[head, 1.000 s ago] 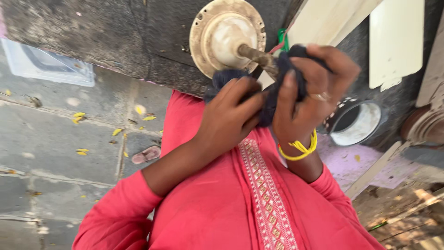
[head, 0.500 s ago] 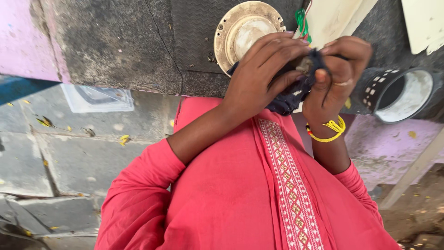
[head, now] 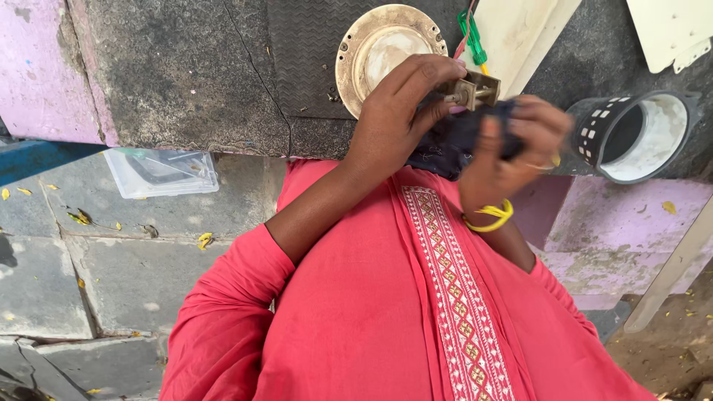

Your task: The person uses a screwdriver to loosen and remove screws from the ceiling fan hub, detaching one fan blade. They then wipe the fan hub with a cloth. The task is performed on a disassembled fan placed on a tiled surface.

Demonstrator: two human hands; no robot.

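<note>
I am seeing one package only: a clear, flat rectangular plastic box (head: 161, 171) lying on the grey stone paving at my left, just below the dark raised slab's edge; I am spotting no labels, signs or screens.

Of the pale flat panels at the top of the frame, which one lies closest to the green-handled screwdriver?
The long cream panel at top centre: the green-handled screwdriver lies along its left edge. The white panel in the top right corner lies well apart, beyond the dark cylindrical housing.

Left hand (head: 397, 111) grips small brass-coloured metal fitting (head: 469, 92); right hand (head: 512, 145) presses dark cloth (head: 457, 141) against it. Round metal disc (head: 379, 52) behind.
</note>
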